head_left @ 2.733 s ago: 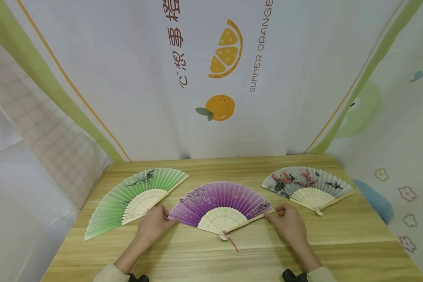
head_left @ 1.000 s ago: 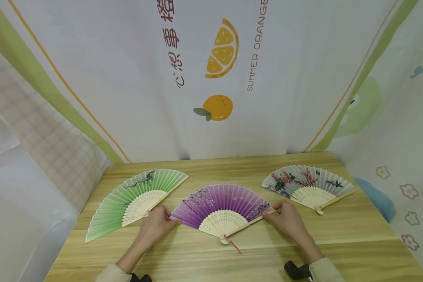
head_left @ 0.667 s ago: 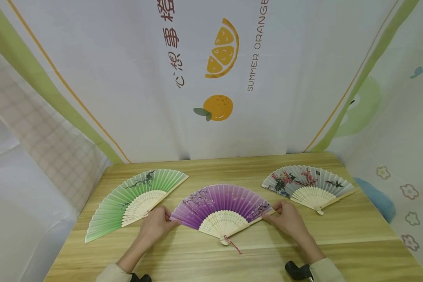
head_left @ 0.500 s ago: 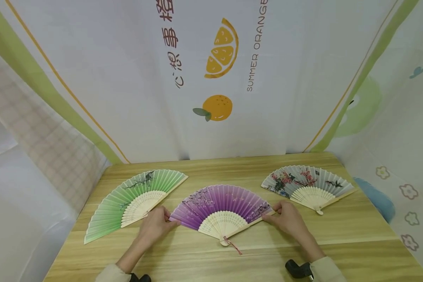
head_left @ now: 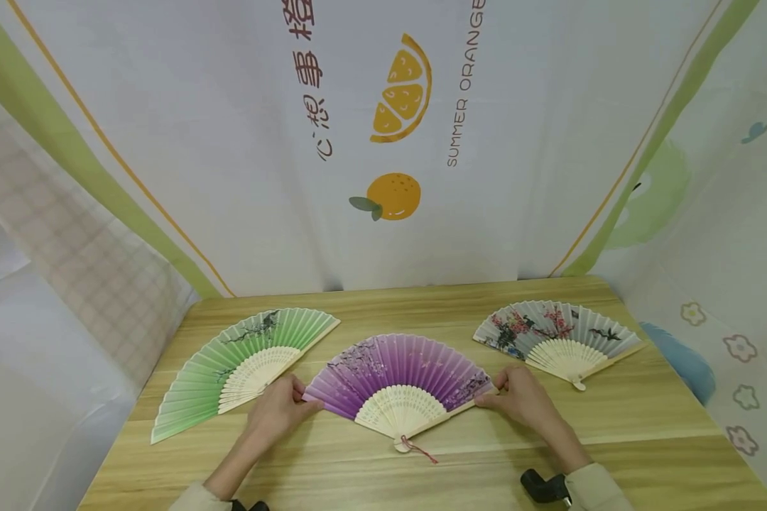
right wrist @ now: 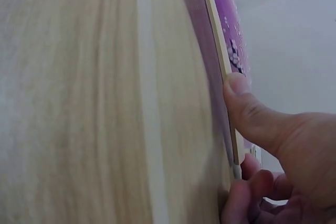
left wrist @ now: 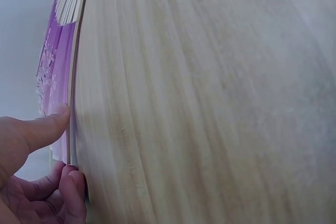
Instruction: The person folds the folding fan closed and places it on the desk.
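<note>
A purple folding fan (head_left: 409,362) with a blossom print, pale ribs and a red tassel lies spread at the middle of the table. My left hand (head_left: 277,411) pinches its left end; in the left wrist view the thumb (left wrist: 50,127) presses on the purple cloth and the other fingers curl at its tip. At the opposite end, my right hand (head_left: 525,399) pinches the wooden outer rib, with the thumb (right wrist: 247,100) lying on it in the right wrist view. Shadow shows beneath that outer rib.
A green folding fan (head_left: 198,387) lies spread at the left, close to my left hand. At the back right lies a grey folding fan (head_left: 552,323) with pink flowers. A printed curtain (head_left: 486,234) hangs behind the wooden table (head_left: 332,475).
The purple fan has shifted slightly left and towards me, its right end dropping a little nearer, with both hands keeping hold of it. The other two fans stay in place.
</note>
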A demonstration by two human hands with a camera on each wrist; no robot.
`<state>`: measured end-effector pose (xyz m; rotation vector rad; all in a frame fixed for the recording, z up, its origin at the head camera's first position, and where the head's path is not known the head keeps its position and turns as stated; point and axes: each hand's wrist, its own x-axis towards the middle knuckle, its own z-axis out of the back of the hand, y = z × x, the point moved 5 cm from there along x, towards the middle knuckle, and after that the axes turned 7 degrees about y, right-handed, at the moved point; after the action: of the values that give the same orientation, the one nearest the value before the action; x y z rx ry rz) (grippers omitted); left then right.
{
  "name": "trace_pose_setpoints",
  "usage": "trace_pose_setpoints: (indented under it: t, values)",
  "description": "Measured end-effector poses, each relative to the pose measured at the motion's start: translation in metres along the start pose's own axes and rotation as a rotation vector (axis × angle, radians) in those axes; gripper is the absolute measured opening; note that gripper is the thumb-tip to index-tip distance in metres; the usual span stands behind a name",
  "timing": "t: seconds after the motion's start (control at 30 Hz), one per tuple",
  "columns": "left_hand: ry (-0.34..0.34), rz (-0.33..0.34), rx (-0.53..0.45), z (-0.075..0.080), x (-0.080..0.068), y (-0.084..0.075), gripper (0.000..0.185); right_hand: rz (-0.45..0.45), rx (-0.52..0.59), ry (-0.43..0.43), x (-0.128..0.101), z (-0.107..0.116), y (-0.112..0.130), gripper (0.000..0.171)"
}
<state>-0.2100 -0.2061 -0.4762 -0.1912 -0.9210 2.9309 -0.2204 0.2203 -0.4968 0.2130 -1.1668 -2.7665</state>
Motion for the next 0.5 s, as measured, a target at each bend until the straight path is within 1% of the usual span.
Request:
trace_pose_setpoints:
  t: [0.1,0.17,0.33,0.5]
  values:
    - [-0.003,-0.001,-0.010,0.0010,0.0001,0.0014,0.038,0.008,0.004,0.020,0.0002,-0.0001,-0.0001,0.043]
    - [-0.004,-0.004,-0.013,0.0014,0.0003,0.0017,0.038,-0.003,0.009,0.027,-0.0003,-0.0002,-0.0005,0.044]
    - [-0.002,0.000,-0.033,0.0027,0.0007,0.0017,0.038,-0.040,0.018,0.030,-0.0023,-0.0005,-0.0018,0.043]
    - [-0.021,0.007,-0.052,0.0056,0.0014,0.0020,0.039,-0.036,0.033,0.035,-0.0032,0.0000,-0.0008,0.045]
